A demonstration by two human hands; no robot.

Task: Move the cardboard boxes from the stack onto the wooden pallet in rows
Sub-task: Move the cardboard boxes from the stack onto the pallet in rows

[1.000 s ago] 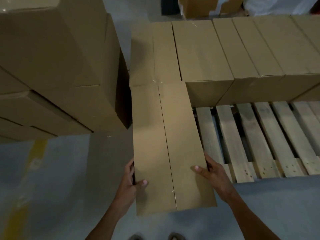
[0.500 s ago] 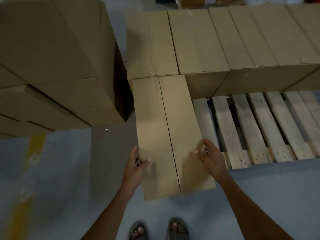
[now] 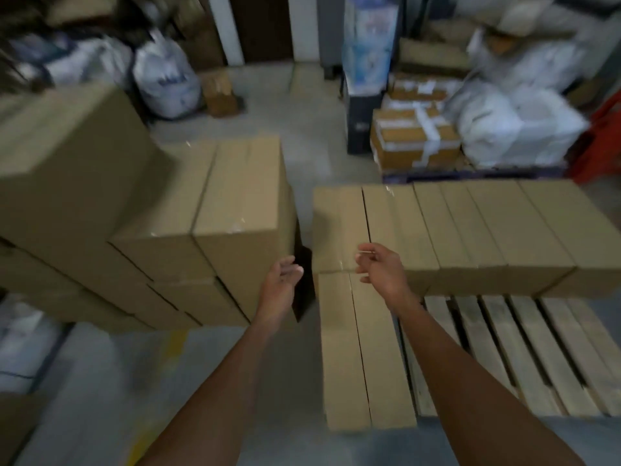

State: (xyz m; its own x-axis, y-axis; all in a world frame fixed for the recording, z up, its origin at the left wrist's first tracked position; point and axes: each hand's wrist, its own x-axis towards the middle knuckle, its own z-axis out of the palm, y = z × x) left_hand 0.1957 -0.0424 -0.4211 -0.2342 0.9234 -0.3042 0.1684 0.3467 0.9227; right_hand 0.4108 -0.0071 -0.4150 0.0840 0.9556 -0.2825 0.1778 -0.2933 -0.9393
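Note:
A long cardboard box (image 3: 363, 351) lies lengthwise on the left end of the wooden pallet (image 3: 524, 351), in front of a back row of several boxes (image 3: 470, 230). The stack of cardboard boxes (image 3: 141, 230) stands to the left, across a narrow gap. My left hand (image 3: 280, 284) hovers open, raised beside the stack's right corner. My right hand (image 3: 379, 267) is also open and empty, held above the seam between the long box and the back row. Neither hand touches a box.
White sacks (image 3: 514, 126) and taped parcels (image 3: 413, 139) sit behind the pallet at the right. More white bags (image 3: 164, 79) lie at the back left. Grey floor with a yellow line (image 3: 174, 344) runs between the stack and me. Bare pallet slats fill the front right.
Both hands have let go of the long box, which now rests on the pallet. The hands rose and moved left toward the stack, and my view lifted up to show the room.

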